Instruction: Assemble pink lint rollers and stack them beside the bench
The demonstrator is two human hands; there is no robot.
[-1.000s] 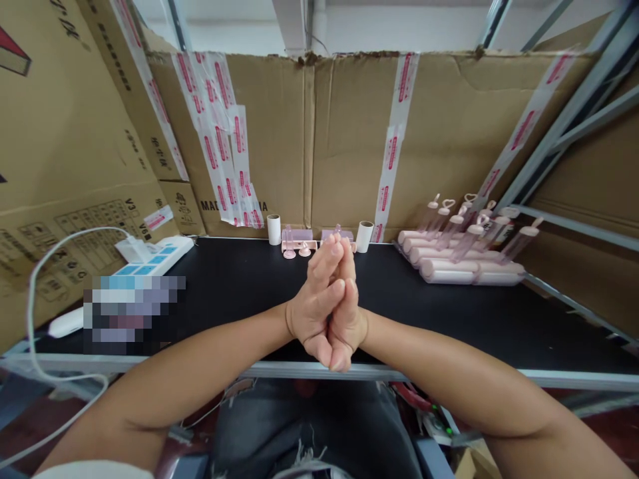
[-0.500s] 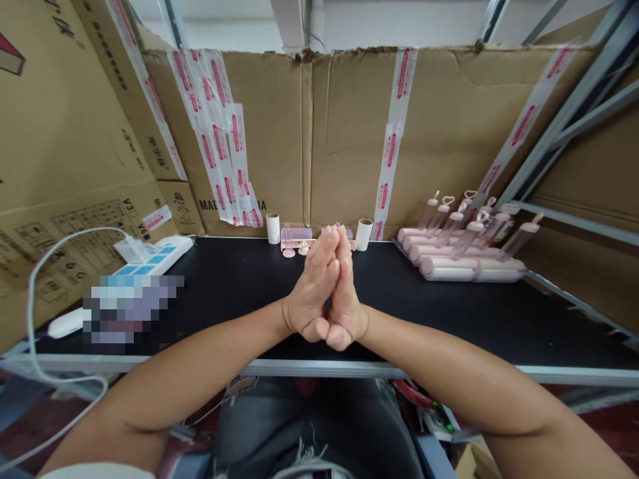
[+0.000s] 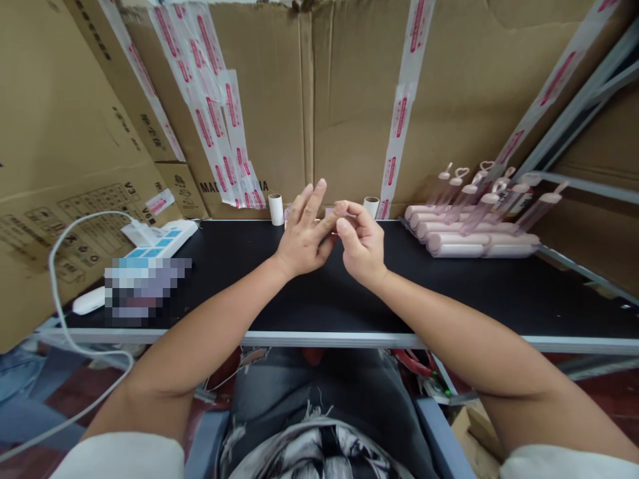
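Both my hands are raised over the black tabletop, close together in the middle. My left hand is open, its fingers spread and pointing away from me. My right hand is curled closed, thumb and forefinger at the tip of one left finger, which it seems to grip. I cannot make out any separate object in either hand. Just behind them stand two short white tubes, the left tube and the right tube. Small pinkish pieces between the tubes are mostly hidden by my hands.
To the right lie several pale pink cylinders with clear tubes rising from them. A white power strip with a plugged-in cable lies left, beside a blurred-out patch. Taped cardboard walls the back; a metal edge runs along the front.
My palms were pressed together and have come apart. The left fingers have spread, and the right hand has curled to a left fingertip. The view has tilted downward.
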